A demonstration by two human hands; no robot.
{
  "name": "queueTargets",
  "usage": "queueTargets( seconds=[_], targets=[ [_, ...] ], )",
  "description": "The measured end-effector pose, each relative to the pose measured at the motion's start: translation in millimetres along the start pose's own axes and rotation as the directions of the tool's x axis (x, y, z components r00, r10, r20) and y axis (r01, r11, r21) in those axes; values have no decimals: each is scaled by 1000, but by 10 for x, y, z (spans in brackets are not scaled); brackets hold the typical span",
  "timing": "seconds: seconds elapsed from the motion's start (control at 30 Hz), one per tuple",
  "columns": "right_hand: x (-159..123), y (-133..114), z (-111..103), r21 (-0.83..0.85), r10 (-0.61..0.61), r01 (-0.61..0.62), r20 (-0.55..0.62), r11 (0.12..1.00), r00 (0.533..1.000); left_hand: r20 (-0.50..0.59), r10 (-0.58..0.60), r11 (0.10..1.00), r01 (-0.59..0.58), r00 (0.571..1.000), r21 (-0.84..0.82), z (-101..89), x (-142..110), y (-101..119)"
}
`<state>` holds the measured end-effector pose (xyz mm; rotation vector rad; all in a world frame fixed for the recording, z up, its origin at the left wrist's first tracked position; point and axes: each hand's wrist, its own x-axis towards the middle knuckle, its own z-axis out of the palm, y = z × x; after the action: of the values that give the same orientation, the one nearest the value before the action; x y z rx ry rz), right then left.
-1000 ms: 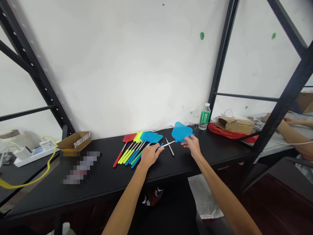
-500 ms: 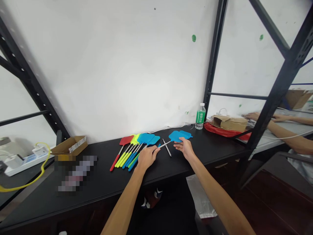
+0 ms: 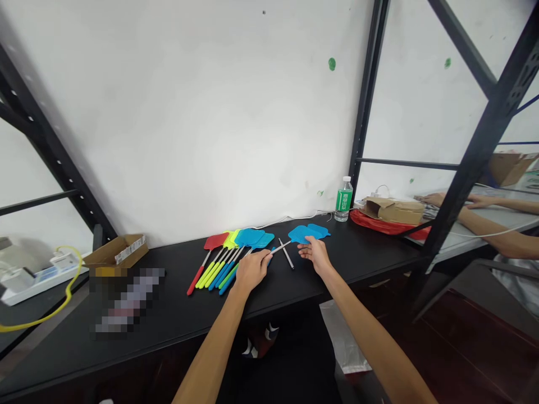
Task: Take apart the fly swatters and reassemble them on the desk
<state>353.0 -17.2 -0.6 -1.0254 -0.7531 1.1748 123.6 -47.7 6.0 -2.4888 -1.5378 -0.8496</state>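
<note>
My left hand [image 3: 252, 269] is closed around a thin silver rod [image 3: 280, 247] that points right. Its far tip meets the narrow neck of a blue fly swatter head [image 3: 298, 233]; whether they are joined I cannot tell. The thumb and index finger of my right hand [image 3: 315, 255] pinch that head's lower edge, the other fingers curled. Another blue swatter head [image 3: 319, 229] lies partly behind it. Between my hands a loose silver rod [image 3: 287, 255] rests on the table. Left of my left hand, several fly swatters [image 3: 219, 266] with red, yellow, blue and green handles lie fanned out.
The black table [image 3: 177, 331] runs along a white wall. A water bottle [image 3: 344, 199] stands at the back right, near a red bag [image 3: 379, 223] and cardboard box [image 3: 393, 211]. An open carton [image 3: 115, 252] and power strip [image 3: 42, 280] sit left. Another person's arm [image 3: 484, 227] shows at far right.
The view has shifted slightly. More of the silver rod shows behind my left fingers, and both hands keep nearly the same place.
</note>
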Motion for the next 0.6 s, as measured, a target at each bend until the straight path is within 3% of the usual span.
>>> queueTargets(
  seconds=[0.6],
  targets=[
    [-8, 0, 11, -12, -6, 6, 17, 1000, 1000, 33, 18, 1000, -18, 999, 0, -36, -5, 38]
  ],
)
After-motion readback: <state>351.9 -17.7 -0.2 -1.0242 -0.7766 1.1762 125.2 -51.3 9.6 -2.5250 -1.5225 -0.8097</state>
